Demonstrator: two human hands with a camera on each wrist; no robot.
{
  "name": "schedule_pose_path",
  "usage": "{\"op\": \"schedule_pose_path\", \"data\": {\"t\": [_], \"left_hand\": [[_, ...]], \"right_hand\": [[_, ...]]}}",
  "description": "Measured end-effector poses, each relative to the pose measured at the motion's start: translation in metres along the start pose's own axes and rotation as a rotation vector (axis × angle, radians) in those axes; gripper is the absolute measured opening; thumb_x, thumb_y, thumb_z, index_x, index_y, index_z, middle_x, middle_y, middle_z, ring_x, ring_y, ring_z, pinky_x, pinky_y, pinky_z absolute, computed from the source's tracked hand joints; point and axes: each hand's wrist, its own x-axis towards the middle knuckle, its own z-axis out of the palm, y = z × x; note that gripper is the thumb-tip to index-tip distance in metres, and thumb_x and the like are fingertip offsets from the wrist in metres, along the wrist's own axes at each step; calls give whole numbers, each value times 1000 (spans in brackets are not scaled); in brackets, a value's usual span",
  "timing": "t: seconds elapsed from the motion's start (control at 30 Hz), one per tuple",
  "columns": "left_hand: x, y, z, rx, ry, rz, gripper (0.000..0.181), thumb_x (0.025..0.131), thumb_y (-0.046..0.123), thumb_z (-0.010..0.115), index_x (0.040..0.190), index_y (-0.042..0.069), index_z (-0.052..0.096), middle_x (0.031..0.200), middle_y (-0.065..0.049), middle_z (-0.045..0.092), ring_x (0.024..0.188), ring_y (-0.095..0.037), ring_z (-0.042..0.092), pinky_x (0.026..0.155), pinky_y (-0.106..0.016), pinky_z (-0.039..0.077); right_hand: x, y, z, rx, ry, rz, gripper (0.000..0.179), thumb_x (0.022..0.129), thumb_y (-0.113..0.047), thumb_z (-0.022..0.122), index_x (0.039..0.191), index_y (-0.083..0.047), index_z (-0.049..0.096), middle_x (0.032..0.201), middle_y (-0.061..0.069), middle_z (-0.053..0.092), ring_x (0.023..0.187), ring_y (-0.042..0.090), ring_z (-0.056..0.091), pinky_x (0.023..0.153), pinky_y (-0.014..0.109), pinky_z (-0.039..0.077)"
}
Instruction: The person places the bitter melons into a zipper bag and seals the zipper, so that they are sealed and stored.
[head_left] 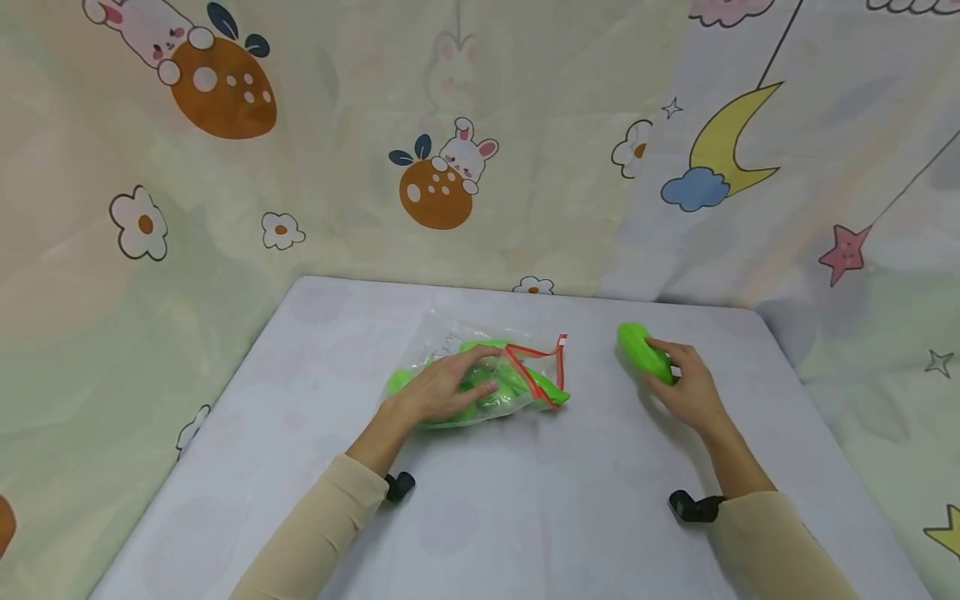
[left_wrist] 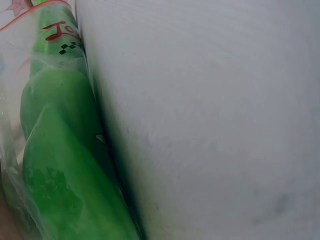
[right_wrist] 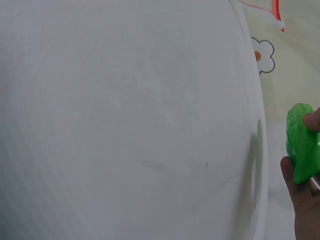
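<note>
My right hand (head_left: 692, 393) holds a bumpy bright green toy vegetable (head_left: 643, 350) between thumb and fingers, just above the right part of the table. The right wrist view shows the same toy vegetable (right_wrist: 301, 145) at its right edge, with fingers on both sides. On the table's middle lies a clear zip bag (head_left: 480, 421) with a red zip strip, its mouth facing right. Several smooth green pieces (left_wrist: 62, 165) fill it, one with red lettering and black checks nearby. My left hand (head_left: 441, 390) rests over the bag, its thumb and fingers spread apart near the red strip.
A white cloth covers the table (head_left: 480, 525). Behind it hangs a patterned backdrop (head_left: 337, 150) with rabbits, flowers and a moon. Small black devices (head_left: 693, 507) show at both wrists, beside beige sleeves (head_left: 322, 525).
</note>
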Motion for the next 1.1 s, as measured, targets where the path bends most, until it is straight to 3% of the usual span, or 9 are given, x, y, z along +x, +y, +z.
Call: {"op": "schedule_pose_path", "data": {"t": [0.17,0.27,0.43,0.53,0.77,0.97,1.1], "left_hand": [[0,-1,0,-6,4,-2,56,102,55,55,154,41,37,149,3,56,134,-25,57,110,-50,46],[-1,-1,0,-9,9,-5,56,102,56,55,154,41,37,148,3,57,134,-24,56,110,-51,46],[-3,-2,0,-11,0,-14,56,102,55,56,153,40,39,148,2,57,134,-25,56,109,-51,46],[-4,-3,-1,-10,0,-8,56,102,54,56,154,39,39,148,2,58,134,-25,57,109,-51,46],[-2,-3,-1,-12,12,7,57,102,53,58,154,40,38,145,2,60,132,-24,58,108,-50,47],[-3,-2,1,-19,2,2,57,102,56,55,154,40,37,145,1,60,133,-25,57,109,-50,46],[-3,-2,0,-34,12,7,56,102,56,55,153,42,36,143,0,61,133,-25,57,109,-53,45]], "right_hand": [[1,-8,5,35,-11,-9,58,96,-8,70,150,-3,49,140,29,44,119,47,52,95,66,50],[1,-14,8,46,-9,-16,60,96,-13,73,151,-6,50,141,27,45,119,45,53,93,60,53],[1,-21,16,85,-23,-21,62,95,-19,76,151,-11,51,142,22,47,120,40,53,87,24,51],[0,-26,19,124,-32,-60,62,94,-15,77,151,-10,51,140,21,48,118,36,54,82,11,47],[-3,-45,24,182,-50,-128,58,92,-2,75,146,-4,54,138,20,51,115,25,51,82,10,50],[-10,-40,32,223,-85,-159,59,91,-6,79,145,-15,58,139,7,53,117,8,51,87,11,50],[-13,-41,36,262,-115,-169,57,91,-8,79,143,-16,59,137,5,55,118,10,54,88,15,52]]}}
